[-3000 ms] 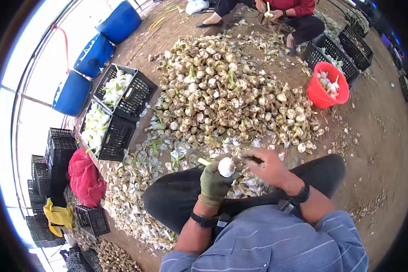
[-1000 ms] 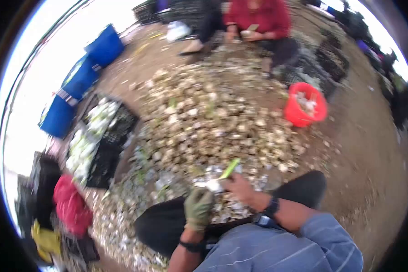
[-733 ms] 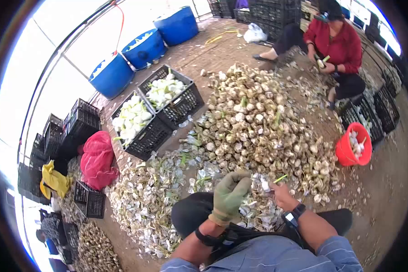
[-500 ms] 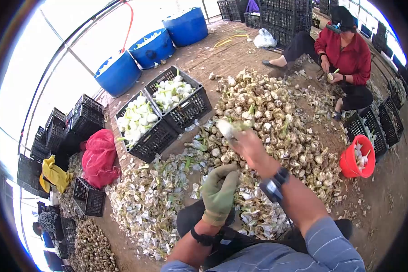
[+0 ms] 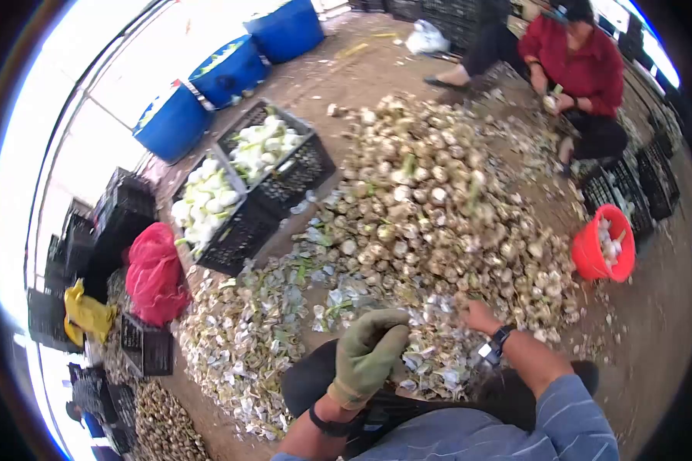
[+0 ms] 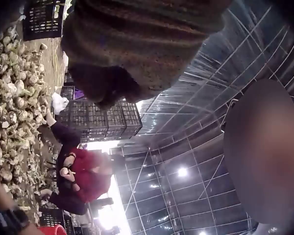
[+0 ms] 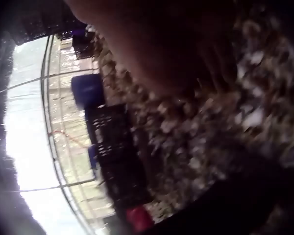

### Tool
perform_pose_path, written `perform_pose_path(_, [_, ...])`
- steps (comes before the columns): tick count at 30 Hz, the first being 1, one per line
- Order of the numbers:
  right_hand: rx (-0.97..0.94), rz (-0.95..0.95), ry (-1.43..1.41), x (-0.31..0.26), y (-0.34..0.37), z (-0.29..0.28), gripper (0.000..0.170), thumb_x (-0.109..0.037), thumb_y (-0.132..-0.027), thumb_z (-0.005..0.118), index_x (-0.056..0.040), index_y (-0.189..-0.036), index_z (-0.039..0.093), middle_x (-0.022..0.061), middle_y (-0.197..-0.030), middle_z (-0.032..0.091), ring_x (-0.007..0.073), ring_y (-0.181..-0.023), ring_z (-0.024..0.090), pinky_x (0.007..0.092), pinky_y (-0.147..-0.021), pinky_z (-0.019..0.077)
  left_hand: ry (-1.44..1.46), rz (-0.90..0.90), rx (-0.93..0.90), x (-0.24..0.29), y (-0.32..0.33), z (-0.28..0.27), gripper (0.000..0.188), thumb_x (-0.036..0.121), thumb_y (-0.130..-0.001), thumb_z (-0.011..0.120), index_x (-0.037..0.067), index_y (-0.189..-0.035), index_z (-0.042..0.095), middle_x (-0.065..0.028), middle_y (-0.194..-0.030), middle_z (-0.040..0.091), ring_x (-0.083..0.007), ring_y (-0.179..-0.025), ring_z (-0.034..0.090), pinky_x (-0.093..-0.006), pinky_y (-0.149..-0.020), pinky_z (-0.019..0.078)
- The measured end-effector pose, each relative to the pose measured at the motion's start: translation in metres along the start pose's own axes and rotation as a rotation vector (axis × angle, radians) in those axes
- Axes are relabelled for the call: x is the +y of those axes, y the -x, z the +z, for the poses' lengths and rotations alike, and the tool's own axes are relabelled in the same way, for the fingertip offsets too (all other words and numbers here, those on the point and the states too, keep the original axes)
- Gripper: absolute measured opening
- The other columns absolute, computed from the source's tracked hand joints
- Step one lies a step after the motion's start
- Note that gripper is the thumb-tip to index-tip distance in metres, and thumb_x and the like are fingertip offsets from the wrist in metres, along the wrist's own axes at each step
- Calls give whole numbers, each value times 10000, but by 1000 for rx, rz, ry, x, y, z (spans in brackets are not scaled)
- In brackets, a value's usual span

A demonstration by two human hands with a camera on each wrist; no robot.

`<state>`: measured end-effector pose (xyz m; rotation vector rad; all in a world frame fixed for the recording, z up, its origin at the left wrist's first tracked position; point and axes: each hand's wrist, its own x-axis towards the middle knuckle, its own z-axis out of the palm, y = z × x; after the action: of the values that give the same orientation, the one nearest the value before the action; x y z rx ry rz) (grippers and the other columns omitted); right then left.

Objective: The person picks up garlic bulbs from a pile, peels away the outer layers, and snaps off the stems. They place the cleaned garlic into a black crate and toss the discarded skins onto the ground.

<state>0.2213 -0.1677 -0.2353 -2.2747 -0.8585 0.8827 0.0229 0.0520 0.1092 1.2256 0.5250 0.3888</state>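
My gloved left hand (image 5: 369, 355) is raised over my lap, its fingers loosely curled and no bulb showing in it. The left wrist view shows the dark glove (image 6: 137, 44) close up. My bare right hand (image 5: 482, 317) reaches down to the near edge of the heap of unpeeled garlic (image 5: 430, 192), by the loose skins. In the right wrist view the right hand (image 7: 171, 54) is dark and blurred, its fingers pointing down over the garlic litter, with no bulb visible. Trimmed white bulbs (image 5: 207, 198) fill the crates at left.
Two black crates (image 5: 284, 173) stand left of the heap, blue tubs (image 5: 173, 123) behind them. A red bucket (image 5: 592, 250) of garlic stands at right. Discarded skins (image 5: 238, 346) spread left of my knee. Another person (image 5: 577, 69) sits across the heap, holding a bulb.
My left hand held a white bulb three seconds ago. My right hand then carried a bulb toward the crates; now it is back at the heap's near right edge, without that bulb.
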Motion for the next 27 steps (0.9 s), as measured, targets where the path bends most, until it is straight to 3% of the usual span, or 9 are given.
perform_pose_path(5, [-122, 309, 374, 90, 38, -73, 354, -282, -916, 594, 24, -740, 606, 262, -781, 610, 420, -725, 595, 531, -659, 464, -150, -25, 27, -6, -3, 24, 166, -6, -912, 570, -21, -1065, 633, -108, -871, 668, -129, -716, 604, -255, -650, 491])
perform_pose_path(8, [-56, 513, 211, 96, 41, -108, 355, -325, -958, 596, 18, -879, 641, 247, -788, 610, 392, -703, 585, 534, -667, 471, -188, -29, -29, -9, -10, 32, 167, 35, -900, 579, -20, -1047, 637, -111, -861, 666, -143, -707, 604, -263, -638, 488])
perform_pose_path(11, [371, 350, 150, 122, 21, -99, 340, -288, -978, 560, -10, -817, 673, 208, -718, 613, 374, -673, 604, 515, -632, 469, -235, -70, 5, -14, -20, 44, 173, 41, -883, 579, -26, -1030, 639, -114, -847, 664, -154, -710, 609, -273, -642, 493])
perform_pose_path(13, [309, 520, -97, 114, -13, -106, 467, -403, -958, 605, -78, -1291, 562, 189, -1073, 686, 345, -934, 654, 473, -813, 507, -266, -118, -3, -17, -27, 49, 183, 7, -864, 572, -39, -1028, 637, -114, -868, 666, -156, -725, 622, -272, -655, 504])
perform_pose_path(15, [290, 552, -298, 96, -46, -112, 557, -435, -942, 624, -54, -1338, 539, 205, -1167, 665, 352, -1007, 641, 491, -919, 483, -289, -165, 30, -21, -32, 53, 189, -7, -857, 573, -43, -1032, 635, -114, -883, 669, -157, -733, 628, -274, -664, 511])
perform_pose_path(18, [373, 409, -5, 93, -82, -83, 629, -324, -944, 659, 21, -1424, 444, 259, -1262, 596, 338, -948, 668, 480, -868, 533, -300, -255, 0, -19, -42, 57, 192, -29, -885, 602, -49, -1071, 640, -105, -951, 679, -151, -835, 652, -279, -760, 529])
perform_pose_path(20, [344, 466, -224, 69, -86, -97, 531, -180, -986, 607, 31, -1437, 421, 213, -968, 665, 271, -692, 652, 452, -638, 523, -159, -315, -9, -19, -42, 57, 193, -31, -915, 613, -60, -1106, 627, -103, -982, 680, -149, -896, 653, -278, -806, 528])
perform_pose_path(21, [422, 468, -196, 46, -80, -108, 370, -184, -939, 631, 63, -1210, 582, 242, -1044, 671, 357, -912, 662, 464, -810, 512, -102, -328, -22, -20, -42, 57, 194, -31, -930, 614, -65, -1121, 619, -101, -996, 680, -147, -920, 651, -279, -824, 528])
perform_pose_path(27, [92, -24, -485, -59, -22, -149, 274, -127, -917, 611, 14, -1151, 618, 65, -920, 645, 148, -783, 587, 311, -717, 482, -381, -124, -150, -43, -42, 53, 503, 113, -917, 688, -16, -1360, 487, -97, -1109, 626, -145, -880, 624, -281, -800, 525])
